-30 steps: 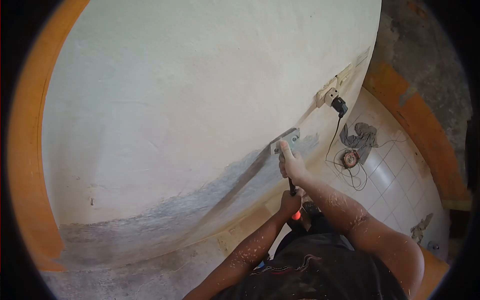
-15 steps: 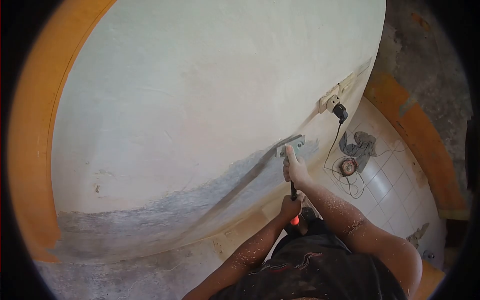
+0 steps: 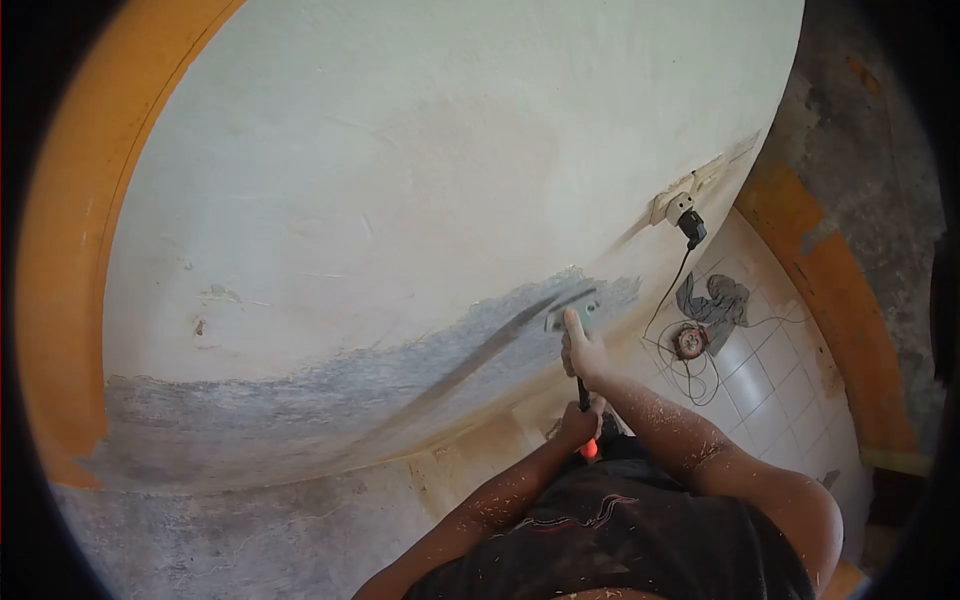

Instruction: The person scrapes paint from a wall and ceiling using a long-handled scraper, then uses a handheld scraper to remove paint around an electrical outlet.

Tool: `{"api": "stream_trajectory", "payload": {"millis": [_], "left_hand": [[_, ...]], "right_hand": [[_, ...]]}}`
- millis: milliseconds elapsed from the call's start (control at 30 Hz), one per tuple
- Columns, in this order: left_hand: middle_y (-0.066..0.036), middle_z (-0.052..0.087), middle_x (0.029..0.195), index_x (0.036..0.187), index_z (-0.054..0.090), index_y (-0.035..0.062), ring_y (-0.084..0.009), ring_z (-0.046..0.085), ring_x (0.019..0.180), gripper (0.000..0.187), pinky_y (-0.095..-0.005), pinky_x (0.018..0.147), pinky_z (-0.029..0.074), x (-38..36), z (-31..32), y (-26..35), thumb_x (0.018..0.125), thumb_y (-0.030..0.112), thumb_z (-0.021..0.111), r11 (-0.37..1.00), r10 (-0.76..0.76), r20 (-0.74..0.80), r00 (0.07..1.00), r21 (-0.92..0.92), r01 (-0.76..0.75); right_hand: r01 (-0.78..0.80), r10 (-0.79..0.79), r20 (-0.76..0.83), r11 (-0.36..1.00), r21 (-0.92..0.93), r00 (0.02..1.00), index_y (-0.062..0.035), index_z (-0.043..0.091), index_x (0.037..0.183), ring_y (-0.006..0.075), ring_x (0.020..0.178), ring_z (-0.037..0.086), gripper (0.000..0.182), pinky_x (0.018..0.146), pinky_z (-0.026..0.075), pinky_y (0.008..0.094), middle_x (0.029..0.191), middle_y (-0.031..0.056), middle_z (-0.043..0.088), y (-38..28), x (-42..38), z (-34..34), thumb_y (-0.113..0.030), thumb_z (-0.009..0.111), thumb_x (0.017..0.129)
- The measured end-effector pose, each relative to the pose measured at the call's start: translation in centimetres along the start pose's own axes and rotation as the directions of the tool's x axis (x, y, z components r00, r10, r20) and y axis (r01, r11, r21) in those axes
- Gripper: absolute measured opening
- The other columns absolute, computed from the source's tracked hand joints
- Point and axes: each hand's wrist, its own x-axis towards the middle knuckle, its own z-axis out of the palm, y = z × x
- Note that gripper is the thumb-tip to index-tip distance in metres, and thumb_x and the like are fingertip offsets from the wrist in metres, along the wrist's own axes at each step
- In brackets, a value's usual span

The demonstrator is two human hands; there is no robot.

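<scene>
Wall bears plugged socket; hands grip scraper.

The wall is off-white and streaky grey.

head view, looking forward and down at nearby wall

Scraper handle partly hidden
</scene>
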Motion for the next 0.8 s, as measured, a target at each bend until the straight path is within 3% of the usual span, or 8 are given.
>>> {"api": "stream_trajectory", "payload": {"millis": [100,167,200,267,400,533,700,800], "left_hand": [[-0.002,0.043,0.048,0.064,0.046,0.0076,-0.0149,0.043,0.037,0.018,-0.0304,0.037,0.036,2.3,-0.5,-1.1,0.079,0.014,0.053,0.997,-0.045,0.021,0.999,-0.053,0.047],[-0.003,0.047,0.047,0.056,0.047,0.0078,-0.0140,0.044,0.035,0.031,-0.0278,0.035,0.034,4.2,-1.2,0.2,0.082,0.022,0.057,0.975,0.220,-0.171,0.961,0.082,-0.208],[-0.003,0.047,0.047,0.056,0.047,0.0078,-0.0140,0.044,0.035,0.031,-0.0278,0.035,0.034,3.7,-1.5,0.1,0.082,0.022,0.057,0.977,0.207,-0.172,0.963,0.080,-0.196],[-0.003,0.047,0.048,0.055,0.046,0.0080,-0.0136,0.045,0.036,0.029,-0.0285,0.035,0.034,3.8,-1.5,1.3,0.080,0.019,0.056,0.948,0.078,0.126,0.989,-0.316,-0.035],[-0.002,0.046,0.048,0.057,0.047,0.0081,-0.0136,0.046,0.038,0.027,-0.0280,0.036,0.034,2.3,-0.3,-2.1,0.081,0.017,0.055,0.984,0.014,-0.003,1.000,-0.178,-0.015],[-0.001,0.043,0.047,0.059,0.045,0.0077,-0.0145,0.045,0.036,0.027,-0.0277,0.036,0.034,3.8,-0.9,1.0,0.082,0.019,0.054,0.963,0.051,0.055,0.997,-0.266,-0.035],[-0.002,0.042,0.045,0.058,0.045,0.0081,-0.0151,0.044,0.034,0.030,-0.0293,0.035,0.035,4.5,-1.9,-0.3,0.083,0.022,0.052,0.948,0.119,0.139,0.983,-0.309,-0.071],[-0.003,0.043,0.044,0.055,0.044,0.0075,-0.0144,0.046,0.036,0.032,-0.0296,0.035,0.035,2.5,-1.1,-2.6,0.083,0.021,0.053,0.966,-0.008,0.094,0.996,-0.257,0.032]], "right_hand": [[0.014,-0.016,-0.007,0.977,-0.214,1.000,-0.0108,0.042,0.054,0.0097,0.036,0.040,0.057,0.035,0.031,0.0267,0.044,-0.0016,0.038,0.4,1.2,0.5,-0.060,0.044,0.084],[0.109,-0.100,0.047,0.958,-0.264,0.994,-0.0075,0.046,0.055,0.0106,0.038,0.042,0.061,0.037,0.033,0.0271,0.044,-0.0004,0.041,-1.5,2.0,1.9,-0.062,0.044,0.083],[0.135,-0.122,0.067,0.954,-0.269,0.990,-0.0078,0.045,0.055,0.0106,0.038,0.042,0.061,0.037,0.033,0.0274,0.044,-0.0006,0.040,-1.5,2.2,1.9,-0.062,0.044,0.083],[0.153,-0.139,0.071,0.949,-0.274,0.988,-0.0078,0.046,0.055,0.0102,0.038,0.041,0.059,0.037,0.033,0.0277,0.043,-0.0014,0.039,-1.7,2.2,1.6,-0.060,0.044,0.083],[0.006,-0.003,0.020,0.989,-0.150,1.000,-0.0048,0.050,0.057,0.0102,0.039,0.042,0.058,0.039,0.035,0.0274,0.043,-0.0022,0.039,0.2,0.7,-0.5,-0.056,0.047,0.084],[0.168,-0.202,-0.043,0.898,-0.407,0.978,-0.0001,0.056,0.065,0.0100,0.042,0.044,0.060,0.042,0.035,0.0275,0.046,-0.0008,0.043,-0.6,2.8,1.5,-0.056,0.046,0.084],[0.206,-0.216,0.009,0.914,-0.350,0.976,-0.0003,0.053,0.060,0.0121,0.043,0.046,0.064,0.043,0.037,0.0296,0.048,0.0030,0.047,-0.9,2.7,1.3,-0.059,0.045,0.084],[0.104,-0.119,-0.027,0.945,-0.309,0.993,-0.0013,0.051,0.057,0.0119,0.042,0.045,0.064,0.043,0.037,0.0294,0.048,0.0027,0.047,0.9,1.3,0.3,-0.059,0.045,0.084]]}}
